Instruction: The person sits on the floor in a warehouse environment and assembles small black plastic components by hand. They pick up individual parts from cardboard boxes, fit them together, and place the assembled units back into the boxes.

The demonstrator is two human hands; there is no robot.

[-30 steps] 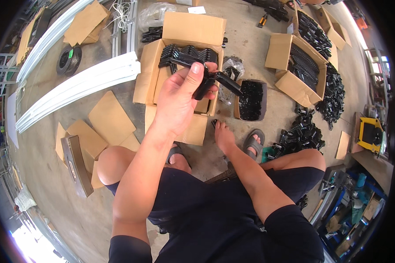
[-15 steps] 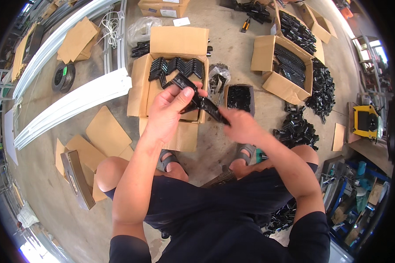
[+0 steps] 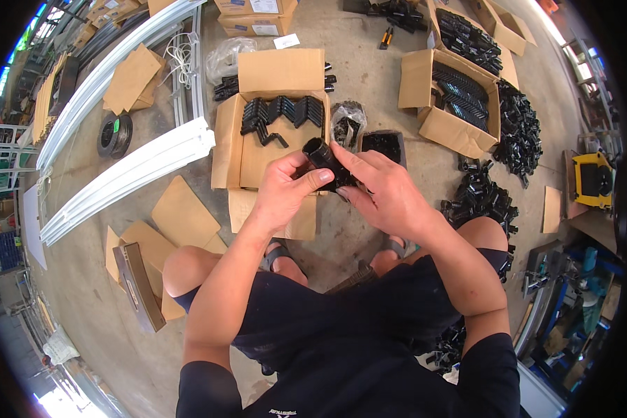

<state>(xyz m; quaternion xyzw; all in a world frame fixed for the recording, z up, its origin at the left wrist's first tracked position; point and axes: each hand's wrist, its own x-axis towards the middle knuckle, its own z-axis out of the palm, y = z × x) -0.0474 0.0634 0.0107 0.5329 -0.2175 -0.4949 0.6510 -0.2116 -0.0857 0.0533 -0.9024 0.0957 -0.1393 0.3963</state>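
Observation:
Both hands hold a glossy black tubular fitting (image 3: 320,155) in front of me, its hollow round end tipped up and away. My left hand (image 3: 290,188) grips it from the left, thumb across the near side. From the right, my right hand (image 3: 383,187) closes on it, index finger along the tube and thumb underneath. The fitting's lower part is hidden by the fingers. Just beyond stands an open cardboard box (image 3: 224,157) with rows of angled black fittings (image 3: 282,110) along its far side. A single bent black piece (image 3: 275,139) lies nearer in that box.
Right of the box are a clear bag of small dark parts (image 3: 347,127) and a dark bin (image 3: 403,157). Another carton (image 3: 460,132) holds stacked black pieces, with loose heaps (image 3: 481,198) beside it. White rails (image 3: 132,174) and cardboard sheets (image 3: 184,209) lie left.
The fitting has turned so its hollow end faces up. My right hand has moved from its lower right end up beside my left hand. The whole view has shifted slightly.

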